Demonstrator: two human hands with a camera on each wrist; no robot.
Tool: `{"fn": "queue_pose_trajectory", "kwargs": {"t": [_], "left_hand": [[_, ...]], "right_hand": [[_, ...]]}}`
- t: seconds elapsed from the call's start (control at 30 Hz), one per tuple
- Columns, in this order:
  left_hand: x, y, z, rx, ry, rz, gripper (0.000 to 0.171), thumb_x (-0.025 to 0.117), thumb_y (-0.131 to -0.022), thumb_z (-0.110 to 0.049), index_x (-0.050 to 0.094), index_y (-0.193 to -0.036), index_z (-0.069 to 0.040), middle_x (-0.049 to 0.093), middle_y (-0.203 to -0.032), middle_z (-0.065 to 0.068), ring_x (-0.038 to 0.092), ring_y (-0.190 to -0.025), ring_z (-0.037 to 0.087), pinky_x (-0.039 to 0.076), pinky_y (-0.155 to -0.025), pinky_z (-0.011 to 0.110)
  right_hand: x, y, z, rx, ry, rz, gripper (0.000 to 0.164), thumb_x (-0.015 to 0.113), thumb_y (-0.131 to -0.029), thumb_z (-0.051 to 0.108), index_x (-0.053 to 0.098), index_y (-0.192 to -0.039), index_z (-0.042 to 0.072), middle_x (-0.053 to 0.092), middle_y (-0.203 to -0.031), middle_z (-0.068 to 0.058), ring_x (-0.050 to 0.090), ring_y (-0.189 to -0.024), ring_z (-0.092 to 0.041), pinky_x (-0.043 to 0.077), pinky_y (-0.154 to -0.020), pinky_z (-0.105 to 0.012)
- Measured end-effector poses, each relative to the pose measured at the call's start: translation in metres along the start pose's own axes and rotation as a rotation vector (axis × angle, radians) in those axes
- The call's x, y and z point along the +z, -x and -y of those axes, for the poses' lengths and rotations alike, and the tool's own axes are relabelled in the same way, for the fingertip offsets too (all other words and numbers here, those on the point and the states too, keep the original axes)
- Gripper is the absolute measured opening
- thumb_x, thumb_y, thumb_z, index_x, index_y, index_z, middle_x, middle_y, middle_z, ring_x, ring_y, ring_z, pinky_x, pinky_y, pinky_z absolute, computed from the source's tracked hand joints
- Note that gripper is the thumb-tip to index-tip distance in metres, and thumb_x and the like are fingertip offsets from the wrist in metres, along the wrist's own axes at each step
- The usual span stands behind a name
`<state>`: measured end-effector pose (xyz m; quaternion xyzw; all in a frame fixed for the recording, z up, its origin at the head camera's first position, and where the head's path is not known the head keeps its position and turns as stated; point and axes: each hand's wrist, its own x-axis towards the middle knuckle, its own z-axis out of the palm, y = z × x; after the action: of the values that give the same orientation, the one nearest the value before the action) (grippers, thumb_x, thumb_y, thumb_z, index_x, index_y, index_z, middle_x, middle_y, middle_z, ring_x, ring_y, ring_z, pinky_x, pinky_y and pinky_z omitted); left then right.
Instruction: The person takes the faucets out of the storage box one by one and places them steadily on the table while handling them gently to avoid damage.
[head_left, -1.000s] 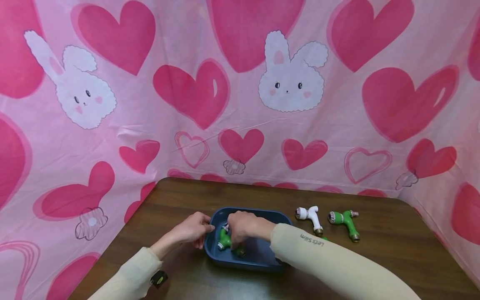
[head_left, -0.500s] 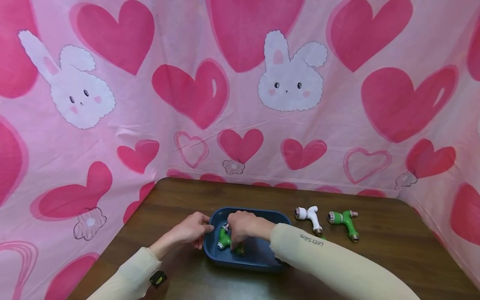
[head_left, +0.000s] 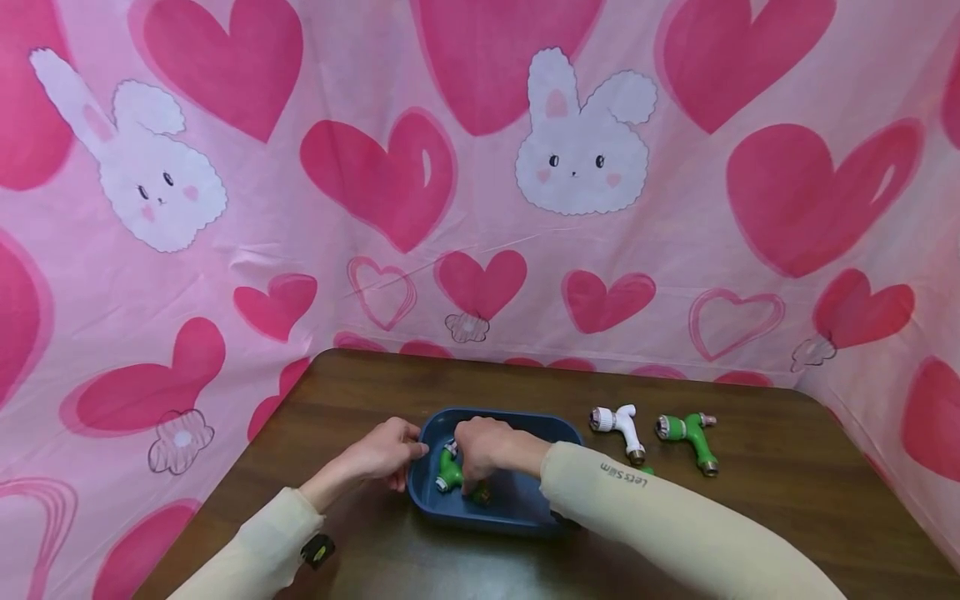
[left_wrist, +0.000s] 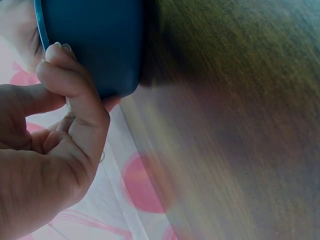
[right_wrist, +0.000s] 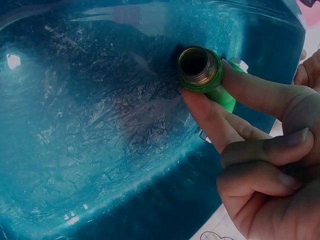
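Note:
A deep blue plastic tub stands on the table. Inside its left end lies a green tap with a brass threaded end. My right hand reaches into the tub and pinches this tap between thumb and forefinger. In the right wrist view the tap's threaded opening faces the camera, and the other fingers are curled beside it. My left hand holds the tub at its left end, fingers bent against the outer wall. Part of the tap is hidden behind my right hand.
To the right of the tub lie a white tap and another green tap. A small bit of green peeks out behind the right sleeve. Heart-patterned pink cloth hangs behind the brown wooden table.
The head view has tilted slightly, so the scene sits a little higher. Both hands, the tub and the taps hold their places.

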<state>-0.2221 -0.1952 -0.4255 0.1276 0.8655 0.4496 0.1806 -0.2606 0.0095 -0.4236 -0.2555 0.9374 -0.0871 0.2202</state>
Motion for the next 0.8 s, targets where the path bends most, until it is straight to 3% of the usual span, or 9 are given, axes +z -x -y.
{"fn": "queue_pose_trajectory", "kwargs": {"t": [0.3,0.57,0.8], "left_hand": [[0.000,0.001,-0.001,0.003,0.002,-0.006,0.017,0.062,-0.106,-0.009,0.068,-0.111,0.006,0.062,-0.059,0.010,0.059,-0.043,0.013,0.056,-0.047,0.029],[0.000,0.001,-0.001,-0.002,0.004,-0.005,0.019,0.062,-0.106,-0.010,0.068,-0.114,0.006,0.061,-0.058,0.009,0.058,-0.043,0.012,0.056,-0.047,0.029],[0.001,0.001,-0.001,-0.007,-0.003,-0.008,0.018,0.062,-0.106,-0.010,0.069,-0.113,0.005,0.061,-0.058,0.009,0.058,-0.043,0.012,0.055,-0.047,0.029]], "right_hand": [[-0.009,0.016,0.008,0.016,-0.010,-0.017,0.029,0.094,-0.081,0.025,0.074,-0.096,0.013,0.065,-0.080,0.001,0.064,-0.070,-0.015,0.059,-0.067,-0.031],[0.001,-0.005,-0.006,0.012,-0.022,-0.009,0.031,0.097,-0.077,0.027,0.072,-0.089,0.015,0.065,-0.078,0.002,0.064,-0.067,-0.015,0.058,-0.062,-0.031],[-0.011,0.014,0.003,0.012,-0.030,-0.021,0.027,0.095,-0.080,0.025,0.074,-0.093,0.013,0.065,-0.078,0.001,0.064,-0.069,-0.015,0.059,-0.066,-0.031]]}}
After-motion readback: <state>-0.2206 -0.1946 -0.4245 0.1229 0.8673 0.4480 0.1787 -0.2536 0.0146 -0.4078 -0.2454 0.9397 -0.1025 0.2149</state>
